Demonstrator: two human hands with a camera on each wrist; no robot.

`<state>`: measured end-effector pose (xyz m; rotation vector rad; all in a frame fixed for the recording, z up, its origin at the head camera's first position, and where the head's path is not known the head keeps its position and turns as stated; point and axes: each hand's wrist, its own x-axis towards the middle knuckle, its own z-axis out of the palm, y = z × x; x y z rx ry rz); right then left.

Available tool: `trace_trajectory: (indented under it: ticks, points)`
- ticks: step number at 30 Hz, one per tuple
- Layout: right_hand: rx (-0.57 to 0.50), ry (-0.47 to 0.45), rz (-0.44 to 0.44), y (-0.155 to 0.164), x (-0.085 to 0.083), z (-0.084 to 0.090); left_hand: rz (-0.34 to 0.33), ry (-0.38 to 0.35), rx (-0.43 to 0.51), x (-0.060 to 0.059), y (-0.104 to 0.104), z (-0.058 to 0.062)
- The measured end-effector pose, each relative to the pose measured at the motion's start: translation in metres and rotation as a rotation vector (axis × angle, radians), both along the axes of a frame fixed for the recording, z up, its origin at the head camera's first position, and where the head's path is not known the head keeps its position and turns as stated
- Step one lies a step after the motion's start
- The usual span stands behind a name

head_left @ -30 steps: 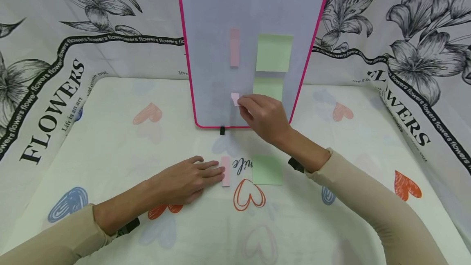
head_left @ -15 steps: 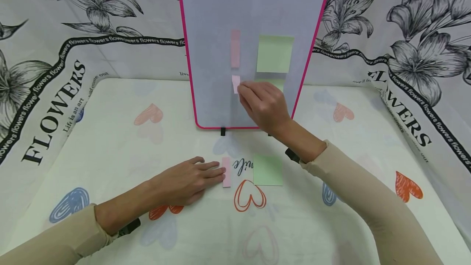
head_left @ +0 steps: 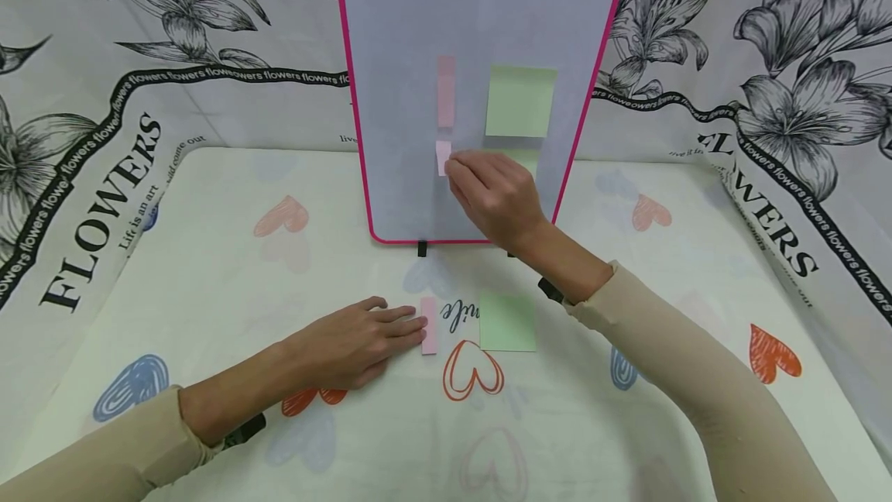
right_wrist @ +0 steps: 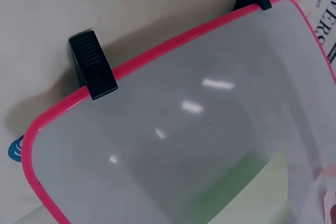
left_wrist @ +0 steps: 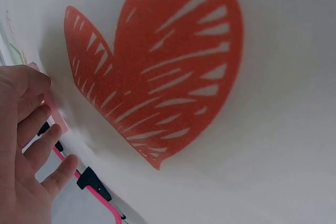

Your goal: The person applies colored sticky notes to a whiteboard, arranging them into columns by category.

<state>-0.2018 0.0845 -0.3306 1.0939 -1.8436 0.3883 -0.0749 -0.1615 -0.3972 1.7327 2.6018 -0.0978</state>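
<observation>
In the head view, a whiteboard with a pink frame (head_left: pixel 397 99) stands upright on the table. My right hand (head_left: pixel 498 200) pinches a small pink sticky note (head_left: pixel 443 158) at its surface, just below a longer pink strip (head_left: pixel 446 91) stuck there. My left hand (head_left: pixel 362 343) lies on the table, its loosely extended fingertips touching a narrow pink sticky pad (head_left: pixel 431 341). That pad shows partly behind the fingers in the left wrist view. A green sticky note (head_left: pixel 521 101) is on the board's right half; a second green note (head_left: pixel 527 159) below is partly hidden by my right hand.
A green sticky pad (head_left: pixel 507 322) lies on the table right of the pink pad. Black clips (right_wrist: pixel 94 66) hold the whiteboard's bottom edge. The tablecloth (head_left: pixel 348 440) has printed hearts, and a flower-printed cloth (head_left: pixel 230 115) hangs behind.
My right hand has moved up along the board with the pink note, then slightly left, bringing it just under the stuck pink strip. The left hand has stayed on the pink pad.
</observation>
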Motion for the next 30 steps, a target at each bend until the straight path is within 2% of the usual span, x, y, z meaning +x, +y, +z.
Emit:
trace_trajectory:
  ticks: [16, 30]
  points:
    - [0.089, -0.031, -0.007, 0.001, 0.001, -0.016, 0.0, -0.01, 0.032, 0.0, -0.001, -0.002]
    - [0.174, -0.014, -0.069, 0.001, -0.001, -0.024, 0.017, -0.074, 0.159, 0.0, 0.001, -0.005]
